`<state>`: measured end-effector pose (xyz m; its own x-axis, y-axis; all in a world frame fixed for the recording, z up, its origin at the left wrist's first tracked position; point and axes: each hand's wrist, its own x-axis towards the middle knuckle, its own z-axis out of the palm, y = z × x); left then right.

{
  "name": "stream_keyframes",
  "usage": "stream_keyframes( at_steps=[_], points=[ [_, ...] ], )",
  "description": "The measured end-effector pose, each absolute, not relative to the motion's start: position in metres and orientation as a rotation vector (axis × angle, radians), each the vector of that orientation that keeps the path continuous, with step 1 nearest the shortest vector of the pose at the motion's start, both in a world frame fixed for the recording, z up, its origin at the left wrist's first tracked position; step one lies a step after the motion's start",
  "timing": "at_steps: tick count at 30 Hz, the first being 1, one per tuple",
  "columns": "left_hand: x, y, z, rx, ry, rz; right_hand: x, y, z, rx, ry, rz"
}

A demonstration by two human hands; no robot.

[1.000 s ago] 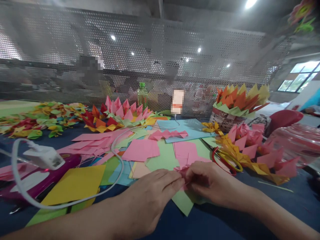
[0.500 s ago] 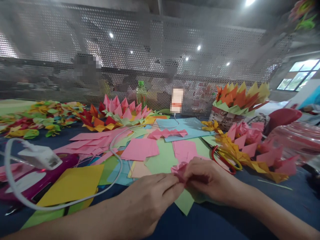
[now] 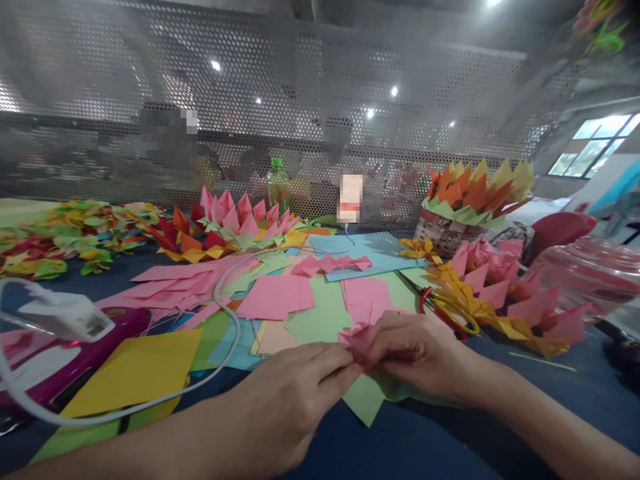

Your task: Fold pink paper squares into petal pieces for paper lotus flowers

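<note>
A small folded piece of pink paper [image 3: 356, 339] is pinched between both my hands above the table. My left hand [image 3: 305, 383] holds its near left side with the fingers pressed together. Thumb and bent fingers of my right hand [image 3: 417, 353] grip its right side and hide part of it. Just beyond lie a pink paper sheet [image 3: 367, 297], a stack of pink squares [image 3: 275, 298] and a zigzag strip of folded pink paper [image 3: 330, 265]. Green paper [image 3: 367, 400] spreads under my hands.
Scissors [image 3: 445, 310] with red and yellow handles lie right of my hands. A white cable [image 3: 237, 333] loops across the left side past a charger [image 3: 67, 313] and yellow paper [image 3: 135, 370]. Folded paper flowers [image 3: 250, 213], a green-capped bottle [image 3: 279, 187] and a clear jar [image 3: 590, 273] stand farther back.
The whole scene has shifted slightly left in view as my head turned a little. Both hands still grip the folded pink paper, with hardly any visible change in its shape.
</note>
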<state>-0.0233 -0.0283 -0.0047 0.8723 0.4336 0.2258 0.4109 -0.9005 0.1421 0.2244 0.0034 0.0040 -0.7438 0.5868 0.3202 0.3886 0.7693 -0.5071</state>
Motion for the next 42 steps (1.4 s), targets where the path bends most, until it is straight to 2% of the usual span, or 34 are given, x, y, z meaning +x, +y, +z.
stream_keyframes(
  at_steps=[23,36,42],
  points=[
    [-0.02,-0.029,-0.001,2.879,0.719,0.281,0.226,-0.006,0.011,-0.797,-2.63,0.428],
    [-0.018,-0.03,-0.002,2.94,0.72,0.324,0.225,-0.009,0.005,-0.785,-2.685,0.109],
    [-0.019,-0.03,-0.002,2.955,0.727,0.361,0.225,-0.008,0.003,-0.769,-2.687,0.084]
  ],
)
